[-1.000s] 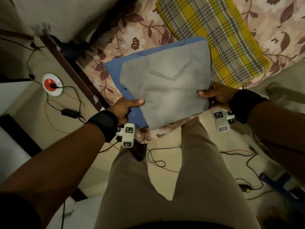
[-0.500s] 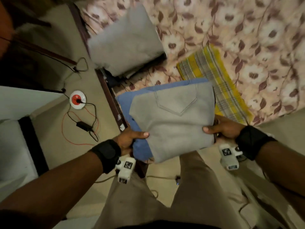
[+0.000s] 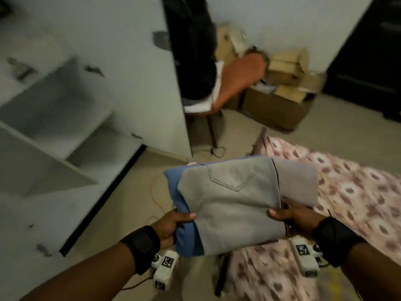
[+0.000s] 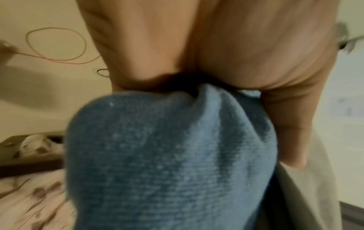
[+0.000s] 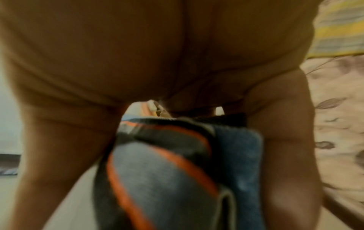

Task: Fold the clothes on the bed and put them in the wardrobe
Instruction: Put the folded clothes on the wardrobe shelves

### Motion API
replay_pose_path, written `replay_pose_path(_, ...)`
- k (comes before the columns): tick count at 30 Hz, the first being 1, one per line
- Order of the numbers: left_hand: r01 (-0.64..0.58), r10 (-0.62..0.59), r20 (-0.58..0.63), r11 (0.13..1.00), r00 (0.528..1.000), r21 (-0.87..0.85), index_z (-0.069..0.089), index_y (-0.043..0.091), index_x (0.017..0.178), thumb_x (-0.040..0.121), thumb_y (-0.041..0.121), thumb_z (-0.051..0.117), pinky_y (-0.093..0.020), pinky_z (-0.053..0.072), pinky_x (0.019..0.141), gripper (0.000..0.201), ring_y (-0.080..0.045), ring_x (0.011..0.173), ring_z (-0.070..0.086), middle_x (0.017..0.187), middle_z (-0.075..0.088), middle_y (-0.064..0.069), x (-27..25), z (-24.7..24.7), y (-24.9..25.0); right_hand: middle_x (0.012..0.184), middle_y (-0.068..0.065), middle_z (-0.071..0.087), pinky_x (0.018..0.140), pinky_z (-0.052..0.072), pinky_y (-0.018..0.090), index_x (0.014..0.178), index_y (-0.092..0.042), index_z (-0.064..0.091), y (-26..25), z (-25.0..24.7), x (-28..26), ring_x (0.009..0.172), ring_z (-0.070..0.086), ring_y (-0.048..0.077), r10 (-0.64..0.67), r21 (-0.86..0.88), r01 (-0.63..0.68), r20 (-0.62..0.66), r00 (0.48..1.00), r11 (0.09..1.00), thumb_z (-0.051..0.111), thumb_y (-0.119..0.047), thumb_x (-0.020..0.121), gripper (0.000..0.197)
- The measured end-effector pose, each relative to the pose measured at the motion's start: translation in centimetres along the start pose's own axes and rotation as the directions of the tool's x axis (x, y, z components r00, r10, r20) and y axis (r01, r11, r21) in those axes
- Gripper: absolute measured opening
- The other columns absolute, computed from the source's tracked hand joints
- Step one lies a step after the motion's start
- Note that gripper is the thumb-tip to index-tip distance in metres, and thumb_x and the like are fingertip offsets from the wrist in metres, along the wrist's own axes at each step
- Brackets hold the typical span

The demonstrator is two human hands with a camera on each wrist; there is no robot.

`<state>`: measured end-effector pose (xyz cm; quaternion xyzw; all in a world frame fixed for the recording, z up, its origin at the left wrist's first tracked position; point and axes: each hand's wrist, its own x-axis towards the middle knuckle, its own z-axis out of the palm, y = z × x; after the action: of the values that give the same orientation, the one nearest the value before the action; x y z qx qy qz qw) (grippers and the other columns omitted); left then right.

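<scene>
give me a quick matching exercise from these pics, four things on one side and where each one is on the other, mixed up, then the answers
Things:
1. grey folded garment
2. blue folded garment
3. left hand
4. right hand

Places:
A. grips the stack's right edge, next to the floral bed sheet
B. on top of the stack, stitched pocket facing up
C. under the grey one, sticking out on the left side
D. grips the stack's left edge, thumb on top

Pairs: 1-B, 2-C, 3-D, 4-A
</scene>
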<state>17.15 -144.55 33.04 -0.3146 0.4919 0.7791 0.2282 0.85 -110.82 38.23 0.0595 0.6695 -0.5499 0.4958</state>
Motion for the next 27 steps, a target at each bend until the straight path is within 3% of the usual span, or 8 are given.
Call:
replay_pose_path(6, -0.175, 0.152, -0.206, 0.980, 0.967, -0.099, 0.063, 0.013, 0.134, 0.077, 0.019, 0.085, -0.041, 0.056, 0.087, 0.061, -0.035, 0.110, 0.071, 0.124, 0.074, -0.011, -7.7, -17.3, 10.5, 0.125, 0.029, 0.066, 0.095, 0.050, 0.068, 0.131, -0.001, 0.060, -16.4, 18.0, 10.0, 0.112, 0.064, 0.052, -0.017, -0.084, 0.033, 0.183, 0.983, 0.996, 0.100, -0.012, 0.057, 0.085)
replay_pose_path(9, -0.307, 0.253, -0.323, 0.944, 0.912, -0.125, 0.064, 0.010, 0.132, 0.071, 0.020, 0.088, -0.036, 0.055, 0.079, 0.067, -0.029, 0.093, 0.076, 0.114, 0.078, -0.012, -12.1, -24.9, 15.1, 0.129, 0.020, 0.067, 0.104, 0.045, 0.068, 0.136, -0.012, 0.059, -23.6, 26.6, 14.2, 0.118, 0.064, 0.045, -0.085, -0.242, 0.155, 0.277, 0.957, 0.958, 0.100, -0.027, 0.058, 0.089)
replay_pose_path(12, -0.434, 0.342, -0.400, 0.886, 0.850, -0.163, 0.063, 0.006, 0.136, 0.079, 0.014, 0.085, -0.039, 0.057, 0.083, 0.062, -0.035, 0.104, 0.074, 0.126, 0.073, -0.018, -16.8, -30.6, 18.5, 0.131, 0.019, 0.066, 0.104, 0.042, 0.071, 0.137, -0.014, 0.059, -29.6, 34.6, 17.5, 0.120, 0.062, 0.046, -0.158, -0.272, 0.266, 0.361, 0.919, 0.925, 0.100, -0.032, 0.057, 0.092)
replay_pose_path(15, -0.581, 0.453, -0.467, 0.795, 0.760, -0.174, 0.071, 0.008, 0.127, 0.057, 0.026, 0.101, -0.038, 0.059, 0.084, 0.078, -0.035, 0.110, 0.072, 0.129, 0.071, -0.018, -21.3, -35.6, 21.4, 0.130, 0.017, 0.067, 0.100, 0.043, 0.074, 0.134, -0.016, 0.062, -34.6, 42.8, 19.2, 0.119, 0.063, 0.046, -0.204, -0.282, 0.370, 0.478, 0.854, 0.885, 0.100, -0.039, 0.055, 0.091)
replay_pose_path(17, -0.649, 0.506, -0.507, 0.746, 0.697, -0.149, 0.078, 0.010, 0.119, 0.042, 0.034, 0.105, -0.037, 0.058, 0.088, 0.084, -0.033, 0.111, 0.072, 0.128, 0.071, -0.018, -23.7, -38.7, 23.0, 0.127, 0.016, 0.069, 0.097, 0.052, 0.062, 0.132, -0.013, 0.062, -37.9, 48.2, 19.6, 0.116, 0.066, 0.042, -0.226, -0.253, 0.425, 0.561, 0.796, 0.869, 0.102, -0.039, 0.046, 0.099)
replay_pose_path(21, -0.698, 0.513, -0.600, 0.708, 0.613, -0.108, 0.069, 0.003, 0.128, 0.043, 0.034, 0.105, -0.043, 0.054, 0.094, 0.097, -0.036, 0.112, 0.071, 0.131, 0.069, -0.022, -27.4, -45.0, 26.8, 0.121, 0.018, 0.072, 0.077, 0.061, 0.046, 0.129, -0.011, 0.062, -44.4, 57.7, 21.3, 0.107, 0.070, 0.039, -0.210, -0.239, 0.497, 0.695, 0.688, 0.834, 0.103, -0.045, 0.033, 0.109)
replay_pose_path(25, -0.770, 0.515, -0.735, 0.638, 0.441, -0.015, 0.082, 0.009, 0.107, 0.037, 0.034, 0.104, -0.042, 0.052, 0.090, 0.077, -0.032, 0.098, 0.075, 0.120, 0.074, -0.019, -30.6, -51.2, 33.2, 0.117, 0.021, 0.072, 0.065, 0.062, 0.042, 0.124, -0.007, 0.065, -51.8, 67.4, 24.8, 0.095, 0.074, 0.036, -0.231, -0.200, 0.561, 0.764, 0.603, 0.803, 0.104, -0.045, 0.025, 0.113)
replay_pose_path(27, -0.792, 0.500, -0.772, 0.610, 0.393, -0.008, 0.086, 0.013, 0.092, 0.053, 0.030, 0.099, -0.040, 0.052, 0.083, 0.045, -0.031, 0.091, 0.076, 0.110, 0.078, -0.015, -32.0, -54.4, 36.8, 0.117, 0.020, 0.072, 0.073, 0.063, 0.045, 0.123, -0.006, 0.065, -55.7, 72.5, 27.1, 0.098, 0.073, 0.035, -0.235, -0.178, 0.565, 0.780, 0.581, 0.806, 0.104, -0.043, 0.026, 0.111)
